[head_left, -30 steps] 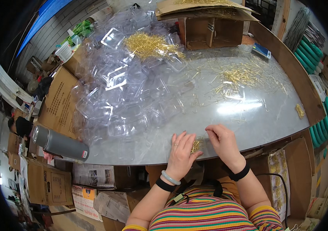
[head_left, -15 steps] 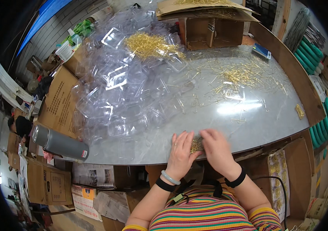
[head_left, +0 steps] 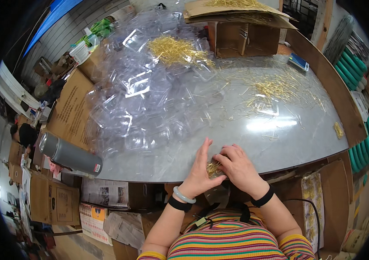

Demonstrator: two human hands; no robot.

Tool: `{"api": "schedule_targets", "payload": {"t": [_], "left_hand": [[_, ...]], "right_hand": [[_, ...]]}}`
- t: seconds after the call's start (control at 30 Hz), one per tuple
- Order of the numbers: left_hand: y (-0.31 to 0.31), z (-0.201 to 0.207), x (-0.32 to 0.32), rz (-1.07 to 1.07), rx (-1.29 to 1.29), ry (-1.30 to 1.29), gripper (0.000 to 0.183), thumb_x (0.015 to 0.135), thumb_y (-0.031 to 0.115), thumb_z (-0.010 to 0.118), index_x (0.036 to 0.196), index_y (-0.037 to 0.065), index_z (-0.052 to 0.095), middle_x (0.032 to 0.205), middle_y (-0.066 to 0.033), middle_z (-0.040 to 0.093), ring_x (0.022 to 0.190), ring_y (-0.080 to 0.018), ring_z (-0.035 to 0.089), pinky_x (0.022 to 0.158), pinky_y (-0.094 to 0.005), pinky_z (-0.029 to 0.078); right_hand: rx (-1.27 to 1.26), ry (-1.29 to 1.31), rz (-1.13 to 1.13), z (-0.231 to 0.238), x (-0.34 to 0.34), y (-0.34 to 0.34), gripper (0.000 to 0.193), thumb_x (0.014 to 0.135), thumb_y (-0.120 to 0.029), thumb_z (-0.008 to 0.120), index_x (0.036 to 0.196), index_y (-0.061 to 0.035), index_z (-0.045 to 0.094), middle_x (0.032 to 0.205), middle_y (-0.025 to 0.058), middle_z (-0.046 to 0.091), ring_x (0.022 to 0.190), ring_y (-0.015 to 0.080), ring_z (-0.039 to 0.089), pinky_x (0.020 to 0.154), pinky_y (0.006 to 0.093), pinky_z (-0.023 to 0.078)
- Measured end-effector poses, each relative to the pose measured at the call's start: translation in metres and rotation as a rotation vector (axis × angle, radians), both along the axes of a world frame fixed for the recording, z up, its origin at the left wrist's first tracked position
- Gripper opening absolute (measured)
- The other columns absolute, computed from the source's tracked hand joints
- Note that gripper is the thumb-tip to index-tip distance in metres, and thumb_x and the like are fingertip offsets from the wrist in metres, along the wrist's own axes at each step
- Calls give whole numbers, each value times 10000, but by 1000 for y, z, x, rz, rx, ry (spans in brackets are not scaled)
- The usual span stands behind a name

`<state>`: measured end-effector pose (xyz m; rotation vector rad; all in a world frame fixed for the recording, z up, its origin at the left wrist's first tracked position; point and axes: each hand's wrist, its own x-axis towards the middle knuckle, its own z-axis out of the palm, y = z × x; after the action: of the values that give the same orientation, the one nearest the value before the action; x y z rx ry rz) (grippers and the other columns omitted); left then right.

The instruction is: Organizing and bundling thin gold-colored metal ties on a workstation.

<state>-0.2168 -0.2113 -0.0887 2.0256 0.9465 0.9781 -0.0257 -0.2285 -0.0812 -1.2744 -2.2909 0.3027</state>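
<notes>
A small bunch of gold wire hooks sits by the table's front edge, between my two hands. My left hand stands on edge along the bunch's left side, fingers stretched up and thumb spread below it. From the right, my right hand bends its fingers over the bunch, and the fingertips press on the wires. Part of the bunch is hidden under those fingers. Whether a clear box lies beneath it, I cannot tell. A larger loose heap of gold hooks is spread farther back on the right.
Clear plastic boxes pile up at left, with gold hooks on top. A grey bottle lies at the front left. An open cardboard box and a blue pack stand at the back. A cardboard wall edges the right side.
My left hand has opened, its fingers now straighter and its thumb apart. The right hand, blurred before, has settled with bent fingers on the hooks. The view has shifted slightly.
</notes>
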Motion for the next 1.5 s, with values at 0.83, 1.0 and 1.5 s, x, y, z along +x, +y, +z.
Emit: {"api": "schedule_targets", "payload": {"t": [0.83, 1.0, 1.5], "left_hand": [[-6, 16, -12, 151, 142, 362, 709, 747, 236, 840, 1343, 16, 527, 1322, -169, 529, 1229, -392, 473, 1047, -477, 401], [0, 4, -5, 97, 255, 405, 702, 766, 241, 835, 1355, 29, 517, 1346, -180, 506, 1304, -416, 443, 1139, -502, 317], [-16, 2, 17, 106, 6, 98, 750, 788, -37, 618, 1483, -8, 336, 1441, -255, 343, 1326, -449, 405, 1104, -459, 394]], "right_hand": [[82, 122, 5, 2, 7, 2, 498, 820, -141, 752, 1270, -37, 564, 1265, 177, 564, 1252, 383, 512, 1057, 471, 434], [113, 123, 25, -4, 8, -2, 421, 829, -104, 734, 1219, -35, 592, 1249, 161, 571, 1227, 368, 531, 1031, 452, 450], [30, 262, -58, -8, -3, -2, 427, 871, -11, 642, 1286, -13, 541, 1309, 204, 529, 1163, 398, 558, 980, 447, 486]]}}
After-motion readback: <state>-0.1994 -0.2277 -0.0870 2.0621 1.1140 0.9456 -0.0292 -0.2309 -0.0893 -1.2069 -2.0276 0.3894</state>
